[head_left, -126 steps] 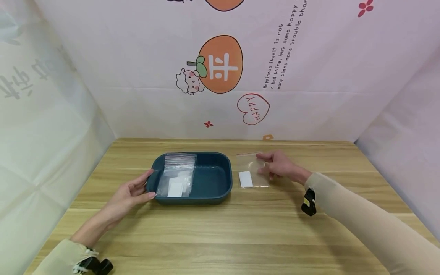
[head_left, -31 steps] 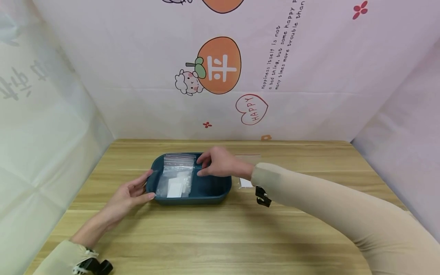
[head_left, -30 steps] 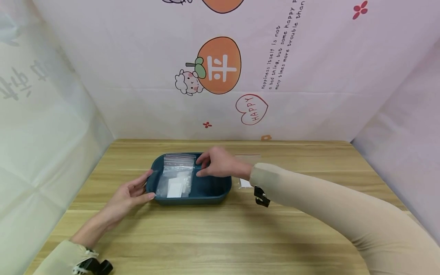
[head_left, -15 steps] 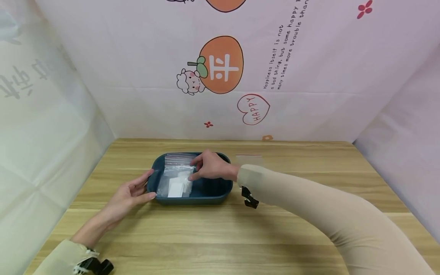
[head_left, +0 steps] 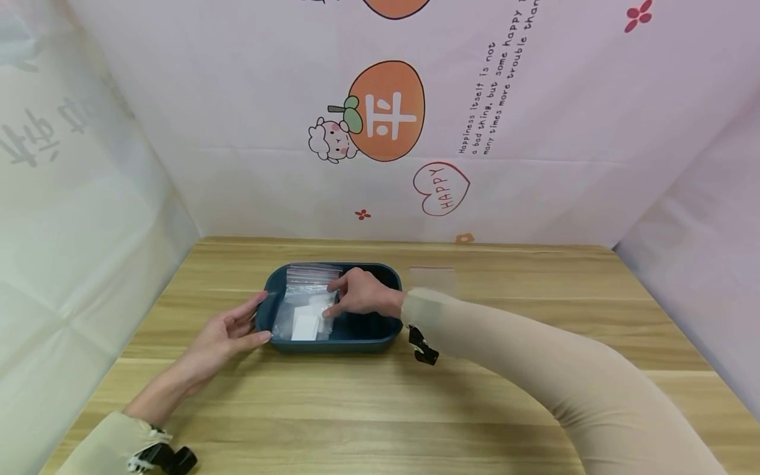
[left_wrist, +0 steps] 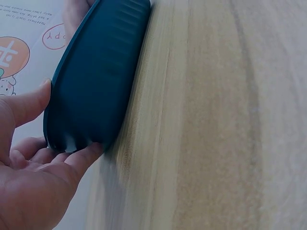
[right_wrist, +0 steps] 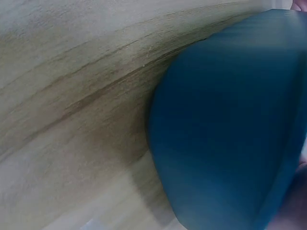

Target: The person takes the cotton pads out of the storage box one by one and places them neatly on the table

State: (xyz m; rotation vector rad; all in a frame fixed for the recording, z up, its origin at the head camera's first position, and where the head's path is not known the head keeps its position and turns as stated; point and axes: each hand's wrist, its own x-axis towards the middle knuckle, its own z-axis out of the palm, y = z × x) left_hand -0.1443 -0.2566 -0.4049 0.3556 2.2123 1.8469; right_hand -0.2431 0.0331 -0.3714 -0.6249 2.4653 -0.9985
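A dark blue-green tray (head_left: 362,346) stands on the table in the head view. In its left part lies a stack of clear zip bags (head_left: 297,300) with white rectangular pieces inside. My left hand (head_left: 215,343) holds the tray's left end; the left wrist view shows the thumb on the rim of the tray (left_wrist: 96,72) and fingers against its end wall. My right hand (head_left: 367,293) is inside the tray, thumb and index finger spread at the stack's right edge. The right wrist view shows mostly the outside of the tray (right_wrist: 230,124); the right fingertips are hidden there.
Another clear zip bag (head_left: 432,278) lies on the table right of the tray, partly hidden by the right sleeve (head_left: 475,326). A printed white cloth (head_left: 267,191) hangs behind the wooden table (head_left: 332,409), with more cloth at both sides.
My right hand has left the zip bag on the table and moved leftward into the tray, then slightly farther to the stack's edge. The left hand and tray stay in place.
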